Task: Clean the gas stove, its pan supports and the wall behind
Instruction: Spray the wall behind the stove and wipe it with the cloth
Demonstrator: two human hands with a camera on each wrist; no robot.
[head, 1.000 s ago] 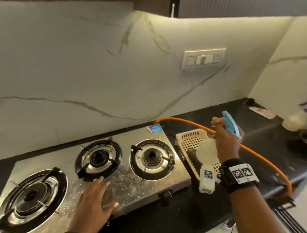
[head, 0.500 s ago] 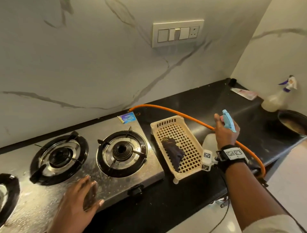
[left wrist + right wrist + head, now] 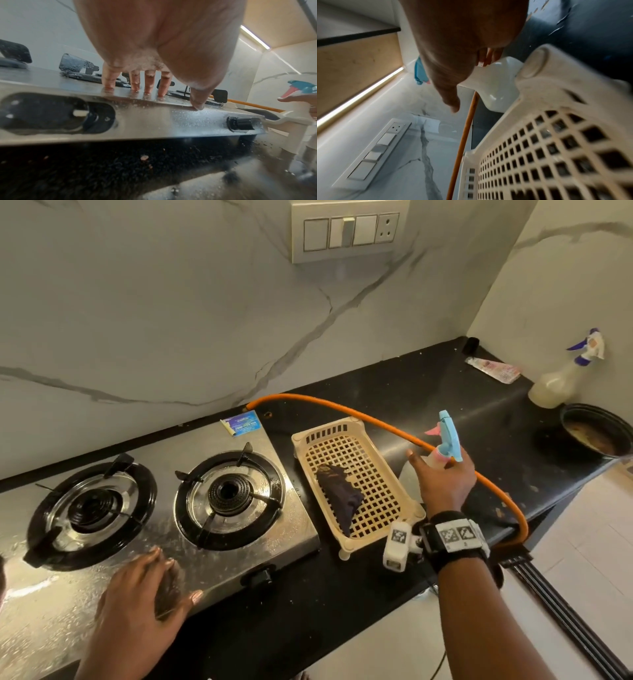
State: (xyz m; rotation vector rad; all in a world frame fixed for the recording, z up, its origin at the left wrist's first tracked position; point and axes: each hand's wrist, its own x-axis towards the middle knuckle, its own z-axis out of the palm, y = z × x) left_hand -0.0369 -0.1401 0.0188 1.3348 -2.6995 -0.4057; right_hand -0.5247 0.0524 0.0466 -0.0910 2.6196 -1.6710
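Observation:
The steel gas stove (image 3: 294, 518) is wet and speckled with droplets. Black pan supports (image 3: 191, 522) ring its two visible burners, with the marble wall (image 3: 171, 320) behind. My left hand (image 3: 137, 604) rests flat on the stove's front edge, over a dark pad (image 3: 168, 590). In the left wrist view its fingers (image 3: 149, 83) are straight and touch the stove top (image 3: 171, 121). My right hand (image 3: 442, 484) grips the neck of a white spray bottle (image 3: 448, 436) with a blue trigger head, thumb stretched out. The bottle (image 3: 493, 83) is low beside the basket's right rim.
A cream perforated basket (image 3: 404, 501) holding a dark cloth (image 3: 339, 494) sits right of the stove on the black counter. An orange gas hose (image 3: 342, 402) arcs behind it. A second spray bottle (image 3: 561, 378), a packet (image 3: 493, 369) and a dark pan (image 3: 596, 433) are at far right.
The head view has swung right and downward. My right hand has lowered the bottle from over the basket to its right side. The left hand stays on the stove front.

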